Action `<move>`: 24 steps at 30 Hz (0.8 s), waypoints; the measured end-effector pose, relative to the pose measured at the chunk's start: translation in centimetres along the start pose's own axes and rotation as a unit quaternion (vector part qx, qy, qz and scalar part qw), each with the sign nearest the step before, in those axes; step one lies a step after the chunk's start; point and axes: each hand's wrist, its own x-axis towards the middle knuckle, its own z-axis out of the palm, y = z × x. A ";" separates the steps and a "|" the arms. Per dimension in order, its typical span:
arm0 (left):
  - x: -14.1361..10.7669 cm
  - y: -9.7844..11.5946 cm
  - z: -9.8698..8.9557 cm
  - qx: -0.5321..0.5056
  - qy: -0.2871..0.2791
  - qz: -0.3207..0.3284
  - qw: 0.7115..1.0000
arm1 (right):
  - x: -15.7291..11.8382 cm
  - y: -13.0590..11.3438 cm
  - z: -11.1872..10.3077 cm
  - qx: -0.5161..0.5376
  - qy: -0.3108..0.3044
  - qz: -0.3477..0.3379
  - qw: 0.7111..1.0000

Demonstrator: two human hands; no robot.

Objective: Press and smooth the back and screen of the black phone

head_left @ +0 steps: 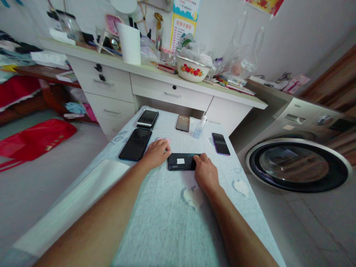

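The dark phone (182, 161) lies crosswise near the middle of the cloth-covered table (158, 226), back face upward, with a white label (180, 161) on that face. The right hand (207, 172) grips the right end of the dark phone, thumb pressed on the upper face and fingers folded around the far edge. The left hand (156, 152) is positioned at the opposite end, fingers partly curled and thumb beside the left edge; whether it contacts or grips the dark phone cannot be determined. A large black device (135, 144) rests flat to the left of the left hand. Behind that unit sits a stack of devices (147, 118). Toward the far edge of the table, a brown-toned rectangular item (183, 123) lies flat, with a clear bottle (199, 128) standing just to its right. A purple-edged phone (221, 144) lies near the right edge, apart from the right hand. A white strip (75, 202) extends along the left side, partly hidden by the left forearm.
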 end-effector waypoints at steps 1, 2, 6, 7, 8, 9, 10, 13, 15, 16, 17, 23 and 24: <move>0.0 0.0 0.0 0.002 -0.001 0.000 1.000 | 0.0 0.0 0.1 0.004 0.002 -0.008 1.000; 0.0 0.0 0.0 0.005 -0.002 -0.001 1.000 | 0.0 -0.1 0.1 0.008 0.004 -0.016 1.000; 0.1 0.1 -0.1 0.009 -0.005 -0.002 1.000 | 0.0 -0.1 0.0 0.014 -0.003 -0.022 1.000; 0.1 0.1 -0.1 0.008 -0.006 -0.002 1.000 | 0.0 0.0 -0.1 0.012 -0.008 -0.019 1.000; 0.0 0.1 -0.1 0.006 -0.007 -0.002 1.000 | 0.0 0.0 -0.2 0.010 -0.012 -0.016 1.000; 0.0 0.0 -0.1 0.004 -0.007 -0.001 1.000 | 0.0 0.1 -0.3 0.008 -0.015 -0.014 1.000; 0.0 0.0 -0.1 0.003 -0.007 0.001 1.000 | 0.0 0.3 -0.4 0.005 -0.016 -0.013 1.000; 0.0 -0.1 -0.1 0.001 -0.005 0.004 1.000 | 0.0 1.0 -0.4 0.002 -0.007 -0.008 1.000; 0.0 0.0 -0.1 -0.003 -0.003 0.002 1.000 | 0.0 1.5 -0.3 0.001 -0.001 0.002 1.000; 0.0 0.0 -0.1 -0.005 -0.002 0.000 1.000 | 0.0 1.7 -0.3 0.000 0.001 0.009 1.000; 0.0 0.1 -0.2 -0.007 -0.001 -0.002 1.000 | 0.0 1.9 -0.3 -0.001 0.000 0.015 1.000; 0.0 0.0 -0.1 0.000 -0.003 -0.003 1.000 | 0.2 2.6 -0.4 -0.007 -0.007 0.052 0.999; 0.0 0.0 -0.1 0.002 -0.004 -0.003 1.000 | 0.2 2.6 -0.4 -0.011 -0.006 0.058 0.998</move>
